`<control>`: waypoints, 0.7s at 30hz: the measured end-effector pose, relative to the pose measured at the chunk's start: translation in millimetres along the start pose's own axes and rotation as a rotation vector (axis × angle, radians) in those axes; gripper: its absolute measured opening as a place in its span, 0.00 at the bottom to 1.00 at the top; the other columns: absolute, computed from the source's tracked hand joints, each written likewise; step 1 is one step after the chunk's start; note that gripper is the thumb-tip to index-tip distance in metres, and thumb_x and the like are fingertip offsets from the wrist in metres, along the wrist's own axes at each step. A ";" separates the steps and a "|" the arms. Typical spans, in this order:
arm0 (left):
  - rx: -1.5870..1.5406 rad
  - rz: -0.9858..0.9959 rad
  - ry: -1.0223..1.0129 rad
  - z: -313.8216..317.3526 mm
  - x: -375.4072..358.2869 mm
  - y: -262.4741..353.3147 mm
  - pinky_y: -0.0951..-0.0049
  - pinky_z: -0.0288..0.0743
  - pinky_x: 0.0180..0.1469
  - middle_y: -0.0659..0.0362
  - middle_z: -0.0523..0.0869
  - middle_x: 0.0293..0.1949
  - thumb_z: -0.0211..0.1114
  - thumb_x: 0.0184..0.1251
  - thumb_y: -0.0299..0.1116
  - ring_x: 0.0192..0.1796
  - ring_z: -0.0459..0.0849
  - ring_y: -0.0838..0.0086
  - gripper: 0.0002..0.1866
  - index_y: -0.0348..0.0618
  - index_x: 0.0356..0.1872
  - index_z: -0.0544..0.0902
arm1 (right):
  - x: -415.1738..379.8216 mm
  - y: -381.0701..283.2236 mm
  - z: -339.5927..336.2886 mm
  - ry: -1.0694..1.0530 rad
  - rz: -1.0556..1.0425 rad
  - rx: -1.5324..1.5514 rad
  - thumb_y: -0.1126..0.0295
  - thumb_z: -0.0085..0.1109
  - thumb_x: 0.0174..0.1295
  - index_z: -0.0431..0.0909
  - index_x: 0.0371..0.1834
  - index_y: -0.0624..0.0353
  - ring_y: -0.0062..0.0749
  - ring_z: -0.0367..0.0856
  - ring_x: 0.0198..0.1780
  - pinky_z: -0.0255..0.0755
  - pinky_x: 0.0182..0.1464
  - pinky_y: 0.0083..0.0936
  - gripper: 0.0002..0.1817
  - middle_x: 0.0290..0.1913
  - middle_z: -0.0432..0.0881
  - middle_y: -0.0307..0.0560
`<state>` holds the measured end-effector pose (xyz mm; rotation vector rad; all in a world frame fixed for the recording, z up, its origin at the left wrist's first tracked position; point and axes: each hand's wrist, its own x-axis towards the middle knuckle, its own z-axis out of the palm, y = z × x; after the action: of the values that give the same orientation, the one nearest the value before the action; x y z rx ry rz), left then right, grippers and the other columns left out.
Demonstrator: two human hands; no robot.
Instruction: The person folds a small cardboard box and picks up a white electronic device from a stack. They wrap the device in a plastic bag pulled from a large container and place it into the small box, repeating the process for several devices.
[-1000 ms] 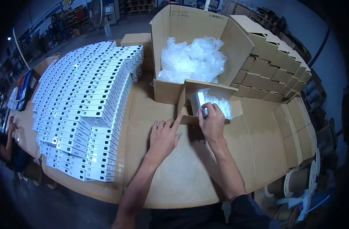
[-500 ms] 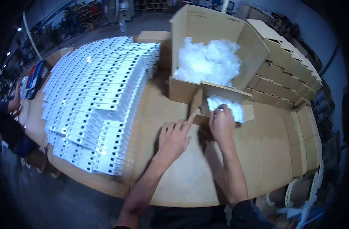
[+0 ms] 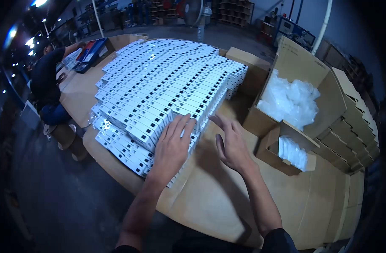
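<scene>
Rows of small white boxes [image 3: 159, 84], each with a dark square on its end, form a large stack on the cardboard-covered table. My left hand [image 3: 172, 145] reaches over the near right corner of this stack, its fingers stretched out against the boxes. Just right of the stack's side, my right hand [image 3: 233, 145] is open, thumb apart from the fingers and nothing in it. To the right of that hand stands a small open carton [image 3: 269, 147], in which clear plastic packets [image 3: 292, 154] are lined up.
A large open carton [image 3: 300, 52] heaped with clear plastic bags [image 3: 290, 99] is behind the small one. Flattened cardboard [image 3: 353, 139] is stacked at the right. Far left, a person [image 3: 49, 80] is beside a blue tray [image 3: 91, 55].
Both hands have moved left from the small carton to the white boxes. My right hand has let go of the plastic packets. The view has turned left.
</scene>
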<state>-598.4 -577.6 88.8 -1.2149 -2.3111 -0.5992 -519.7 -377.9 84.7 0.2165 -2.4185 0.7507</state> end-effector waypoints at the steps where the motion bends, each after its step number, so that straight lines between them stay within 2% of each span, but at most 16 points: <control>1: 0.020 0.007 0.001 5.2 0.7 -4.0 0.54 0.69 0.72 0.51 0.77 0.69 0.68 0.63 0.22 0.72 0.74 0.53 0.31 0.38 0.69 0.73 | 7.9 3.1 10.0 0.004 -0.034 -0.017 0.84 0.55 0.61 0.60 0.74 0.63 0.56 0.74 0.66 0.68 0.68 0.48 0.35 0.65 0.80 0.54; 3: 0.048 0.004 -0.016 8.0 0.8 -5.5 0.55 0.69 0.72 0.52 0.77 0.69 0.68 0.63 0.22 0.72 0.73 0.54 0.32 0.38 0.70 0.72 | 19.3 3.0 18.8 -0.032 -0.062 -0.087 0.85 0.54 0.58 0.56 0.76 0.63 0.58 0.73 0.68 0.66 0.69 0.49 0.39 0.66 0.80 0.54; 6: 0.033 0.000 0.001 7.6 0.2 -6.4 0.55 0.71 0.70 0.50 0.78 0.66 0.67 0.64 0.21 0.70 0.76 0.54 0.30 0.38 0.69 0.73 | 24.5 0.4 21.8 -0.112 -0.046 -0.114 0.86 0.49 0.61 0.56 0.75 0.65 0.58 0.72 0.69 0.66 0.71 0.48 0.35 0.68 0.79 0.56; 10: -0.010 -0.013 0.058 8.7 -0.8 -10.8 0.57 0.75 0.64 0.50 0.80 0.60 0.65 0.63 0.18 0.64 0.79 0.55 0.26 0.37 0.65 0.78 | 23.6 0.5 22.1 -0.094 -0.037 -0.113 0.88 0.46 0.59 0.57 0.74 0.68 0.59 0.71 0.70 0.65 0.73 0.48 0.35 0.66 0.80 0.59; 12: -0.022 -0.009 0.094 9.6 2.4 -11.8 0.59 0.79 0.59 0.50 0.81 0.55 0.63 0.62 0.15 0.60 0.82 0.56 0.24 0.37 0.61 0.82 | 24.0 2.4 23.8 -0.119 -0.026 -0.067 0.88 0.47 0.59 0.57 0.74 0.68 0.60 0.70 0.70 0.64 0.74 0.48 0.35 0.67 0.78 0.61; 13: -0.008 -0.002 0.149 12.5 4.1 -12.7 0.62 0.80 0.57 0.50 0.81 0.54 0.64 0.59 0.14 0.57 0.82 0.57 0.22 0.37 0.56 0.85 | 23.4 3.1 23.6 -0.128 -0.017 -0.049 0.88 0.48 0.59 0.58 0.74 0.68 0.60 0.70 0.70 0.64 0.74 0.48 0.35 0.67 0.77 0.62; 14: -0.022 -0.017 0.155 16.4 2.9 -16.2 0.61 0.79 0.57 0.50 0.82 0.53 0.65 0.58 0.15 0.57 0.82 0.57 0.20 0.37 0.53 0.87 | 21.5 1.6 23.0 -0.092 -0.036 -0.005 0.86 0.50 0.58 0.58 0.74 0.68 0.61 0.71 0.69 0.64 0.73 0.49 0.36 0.66 0.77 0.63; 16: -0.001 -0.032 0.095 13.5 -2.9 -17.9 0.59 0.75 0.62 0.53 0.81 0.56 0.68 0.58 0.21 0.62 0.79 0.58 0.20 0.38 0.53 0.87 | 17.4 -3.5 18.3 0.000 -0.058 0.049 0.84 0.55 0.57 0.59 0.74 0.68 0.64 0.72 0.67 0.65 0.71 0.52 0.37 0.65 0.76 0.65; 17: -0.030 -0.044 0.095 8.1 -5.0 -12.1 0.57 0.75 0.62 0.53 0.82 0.55 0.70 0.56 0.20 0.61 0.80 0.57 0.20 0.39 0.52 0.87 | 12.0 -9.7 7.8 0.029 -0.059 0.024 0.83 0.57 0.56 0.60 0.74 0.67 0.65 0.72 0.66 0.65 0.71 0.51 0.38 0.64 0.74 0.67; 18: -0.057 -0.059 0.091 -1.5 -8.0 -1.7 0.55 0.75 0.62 0.53 0.82 0.54 0.71 0.55 0.20 0.60 0.80 0.56 0.20 0.39 0.51 0.87 | 3.2 -15.7 -1.0 0.067 -0.010 0.038 0.82 0.57 0.58 0.60 0.76 0.64 0.66 0.71 0.66 0.66 0.71 0.49 0.38 0.64 0.74 0.67; 21: -0.082 -0.001 0.136 -17.3 -15.4 30.8 0.50 0.77 0.62 0.52 0.82 0.53 0.72 0.53 0.18 0.62 0.80 0.50 0.19 0.39 0.49 0.88 | -28.2 -30.2 -43.0 -0.132 0.345 0.291 0.73 0.58 0.71 0.58 0.80 0.59 0.52 0.78 0.61 0.74 0.64 0.41 0.34 0.62 0.76 0.63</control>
<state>-561.4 -581.4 98.8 -1.1719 -2.1936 -0.7600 -466.2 -379.4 111.0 -0.0428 -2.4938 1.2817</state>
